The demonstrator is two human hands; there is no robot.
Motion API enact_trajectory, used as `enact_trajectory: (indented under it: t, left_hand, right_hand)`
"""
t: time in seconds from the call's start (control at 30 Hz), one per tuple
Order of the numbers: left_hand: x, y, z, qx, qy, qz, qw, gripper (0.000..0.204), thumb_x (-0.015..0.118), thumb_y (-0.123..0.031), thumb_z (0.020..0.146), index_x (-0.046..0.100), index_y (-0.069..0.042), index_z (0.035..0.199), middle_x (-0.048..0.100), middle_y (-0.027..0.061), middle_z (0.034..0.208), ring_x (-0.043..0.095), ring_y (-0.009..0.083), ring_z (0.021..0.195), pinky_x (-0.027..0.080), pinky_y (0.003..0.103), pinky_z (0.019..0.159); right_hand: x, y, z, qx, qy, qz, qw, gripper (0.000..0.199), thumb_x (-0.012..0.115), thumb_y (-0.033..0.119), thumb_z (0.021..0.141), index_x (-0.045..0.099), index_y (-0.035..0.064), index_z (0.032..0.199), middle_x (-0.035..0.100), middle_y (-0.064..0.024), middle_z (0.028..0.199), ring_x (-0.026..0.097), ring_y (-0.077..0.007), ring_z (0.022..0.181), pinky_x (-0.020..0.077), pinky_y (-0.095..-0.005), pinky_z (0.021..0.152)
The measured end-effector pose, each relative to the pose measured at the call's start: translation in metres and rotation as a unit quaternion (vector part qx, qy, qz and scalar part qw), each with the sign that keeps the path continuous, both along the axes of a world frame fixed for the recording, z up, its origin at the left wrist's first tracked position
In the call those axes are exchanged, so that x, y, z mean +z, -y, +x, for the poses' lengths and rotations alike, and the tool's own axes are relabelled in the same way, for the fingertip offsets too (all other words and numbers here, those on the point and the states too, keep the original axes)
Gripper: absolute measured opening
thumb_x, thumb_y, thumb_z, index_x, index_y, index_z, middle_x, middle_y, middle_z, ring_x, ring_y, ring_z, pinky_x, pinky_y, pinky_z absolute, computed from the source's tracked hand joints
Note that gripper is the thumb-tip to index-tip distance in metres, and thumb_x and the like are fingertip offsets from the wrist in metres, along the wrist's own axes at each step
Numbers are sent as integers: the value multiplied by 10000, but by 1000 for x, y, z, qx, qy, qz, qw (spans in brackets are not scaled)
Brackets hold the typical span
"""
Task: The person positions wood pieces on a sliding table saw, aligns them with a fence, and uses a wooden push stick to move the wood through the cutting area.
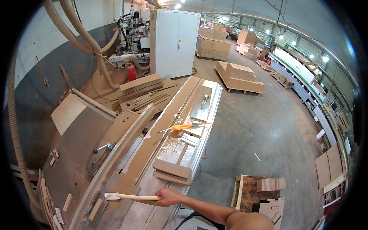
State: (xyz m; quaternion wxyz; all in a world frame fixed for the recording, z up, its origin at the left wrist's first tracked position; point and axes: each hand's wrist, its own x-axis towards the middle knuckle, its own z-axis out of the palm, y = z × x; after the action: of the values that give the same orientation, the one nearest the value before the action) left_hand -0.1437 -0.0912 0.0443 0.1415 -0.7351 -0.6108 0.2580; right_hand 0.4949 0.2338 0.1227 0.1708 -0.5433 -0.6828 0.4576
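My right hand [168, 197] reaches in from the lower right, fingers wrapped round the end of a long pale wooden handle. It looks like a brush [136, 197], its flat whitish head pointing left, low over the dusty bed of a sliding table saw [132, 211]. Just beyond my hand lie stacked brown board strips [172, 170]. Farther up the table rests an orange air blow gun [182, 127] with an orange hose. Light brown sawdust [143, 163] covers much of the long table surface. My left hand is out of the picture.
A raised fence [111, 165] runs along the saw, with a crank handle [102, 148] beside it. Offcuts [68, 202] lie at the lower left. A wooden pallet [239, 191] with board pieces stands right of the table. Behind are a white cabinet [174, 44] and stacked boards [142, 85].
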Motion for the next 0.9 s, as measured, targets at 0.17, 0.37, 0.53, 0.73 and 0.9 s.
enact_trajectory:
  t: [0.17, 0.37, 0.53, 0.73, 0.9]
  left_hand:
    - [19, -6, 31, 231, -35, 17, 972, 735, 499, -474, 979, 383, 41, 1492, 417, 248, 1508, 409, 458, 1351, 277, 664, 1127]
    - [33, -32, 111, 331, 185, 179, 908, 680, 572, -390, 951, 418, 50, 1445, 460, 242, 1461, 449, 429, 1317, 315, 584, 1125]
    - [-58, -57, 185, 319, 343, 295, 833, 603, 622, -285, 917, 459, 59, 1384, 483, 249, 1424, 471, 420, 1289, 348, 539, 1103]
    - [-92, -81, 228, 396, 425, 479, 658, 521, 683, -159, 877, 509, 70, 1311, 510, 257, 1380, 497, 409, 1255, 387, 485, 1076]
    - [-31, -108, 256, 450, 363, 463, 672, 540, 724, -208, 825, 519, 8, 1276, 500, 232, 1372, 441, 420, 1289, 308, 520, 1105]
  right_hand:
    - [-28, 1, -12, 15, 79, 11, 997, 313, 725, 325, 761, 720, 41, 893, 705, -193, 844, 687, -389, 809, 541, -490, 717]
    - [-68, 7, -18, 31, 117, 40, 992, 310, 734, 363, 820, 695, 80, 941, 695, -152, 931, 681, -379, 877, 538, -492, 769]
    - [-44, 6, -28, 30, 162, 56, 985, 291, 697, 306, 831, 686, 102, 1039, 654, -128, 1058, 679, -357, 917, 551, -483, 801]
    - [-53, 30, -9, 55, 143, 78, 985, 323, 693, 311, 805, 714, 137, 1076, 676, -103, 1019, 679, -332, 924, 554, -454, 782]
    - [-31, 22, 3, 90, 112, 128, 981, 273, 723, 233, 793, 731, 98, 1030, 680, -151, 962, 663, -363, 859, 551, -458, 765]
